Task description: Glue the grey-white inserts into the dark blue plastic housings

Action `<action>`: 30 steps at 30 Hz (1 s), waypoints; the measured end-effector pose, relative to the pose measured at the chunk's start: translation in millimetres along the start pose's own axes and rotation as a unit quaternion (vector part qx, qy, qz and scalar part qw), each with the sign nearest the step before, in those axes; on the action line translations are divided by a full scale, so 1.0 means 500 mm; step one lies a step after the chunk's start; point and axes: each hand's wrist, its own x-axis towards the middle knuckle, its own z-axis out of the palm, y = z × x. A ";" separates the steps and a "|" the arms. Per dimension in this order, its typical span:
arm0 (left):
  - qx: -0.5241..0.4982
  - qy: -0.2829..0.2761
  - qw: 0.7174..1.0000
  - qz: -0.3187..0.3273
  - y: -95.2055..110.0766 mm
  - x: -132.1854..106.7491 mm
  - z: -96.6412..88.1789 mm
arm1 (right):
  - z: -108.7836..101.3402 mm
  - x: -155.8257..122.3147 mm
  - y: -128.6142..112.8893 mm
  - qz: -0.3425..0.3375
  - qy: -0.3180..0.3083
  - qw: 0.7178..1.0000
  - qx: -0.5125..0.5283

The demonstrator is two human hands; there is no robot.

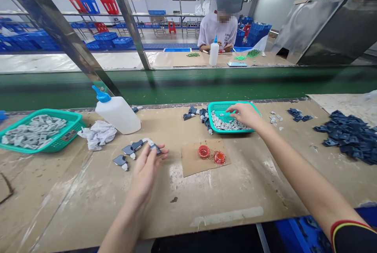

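Note:
My left hand (146, 170) hovers over the cardboard-covered bench, its fingertips pinching a small dark blue and grey plastic part (154, 147). Two similar assembled parts (133, 148) (121, 161) lie just left of it. My right hand (245, 114) reaches into a small teal basket (216, 107) of little grey pieces (226, 124), fingers curled down onto them; what they grip is hidden. Loose dark blue parts (194, 113) lie beside that basket. Two small red caps (211, 154) sit on a cardboard square between my hands.
A white squeeze bottle with blue nozzle (117, 112) leans by a crumpled white cloth (97, 134). A larger teal basket (68, 138) of grey parts sits at left. A heap of blue parts (350, 136) lies at right. Beyond a green conveyor (188, 82), another person works.

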 end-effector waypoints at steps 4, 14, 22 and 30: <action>0.239 0.041 0.961 0.130 0.015 0.063 -0.072 | 0.044 0.066 0.023 0.005 -0.060 0.998 0.015; 0.723 -0.028 0.629 0.285 0.014 0.201 -0.060 | 0.047 0.032 -0.014 0.042 -0.013 0.998 0.040; 0.665 -0.128 0.657 0.332 0.014 0.262 0.141 | 0.050 -0.201 -0.103 0.143 0.070 0.912 0.379; 0.579 -0.146 0.743 0.304 0.002 0.251 0.169 | 0.127 -0.315 -0.143 0.270 0.077 0.820 0.499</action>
